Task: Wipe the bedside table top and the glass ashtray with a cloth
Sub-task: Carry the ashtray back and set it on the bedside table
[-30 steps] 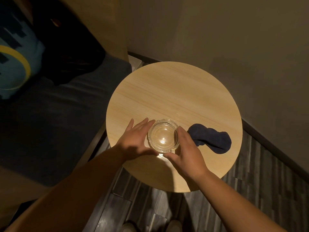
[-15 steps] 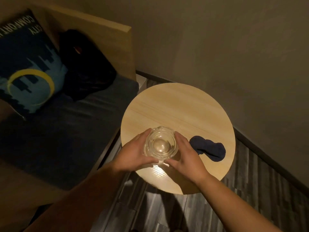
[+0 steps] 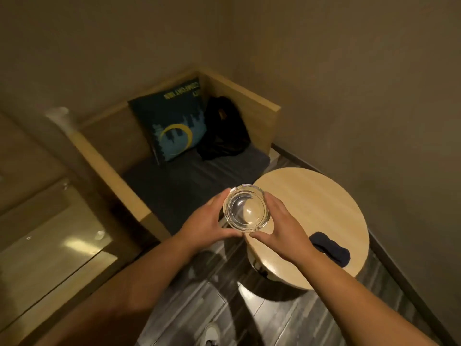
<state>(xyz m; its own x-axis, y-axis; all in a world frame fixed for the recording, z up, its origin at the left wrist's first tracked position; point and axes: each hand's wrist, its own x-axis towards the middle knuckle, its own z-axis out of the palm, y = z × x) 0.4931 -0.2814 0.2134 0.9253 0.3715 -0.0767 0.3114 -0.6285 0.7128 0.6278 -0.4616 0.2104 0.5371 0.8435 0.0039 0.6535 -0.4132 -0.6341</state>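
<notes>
A round clear glass ashtray (image 3: 246, 211) is held up in the air between both hands, over the left edge of the round light-wood bedside table (image 3: 321, 211). My left hand (image 3: 202, 224) cups its left side and my right hand (image 3: 284, 226) cups its right side. A crumpled dark blue cloth (image 3: 330, 250) lies on the table top near its right front edge, apart from both hands.
A bench seat with a dark cushion (image 3: 189, 181) stands left of the table, with a blue printed pillow (image 3: 172, 126) and a black bag (image 3: 224, 128) at its back. A glass-topped surface (image 3: 50, 245) is at the left. Walls close in behind and at the right.
Both hands have lifted the ashtray off the table top and carried it left, to the table's left edge. The view has pulled back and swung left. The cloth has stayed put.
</notes>
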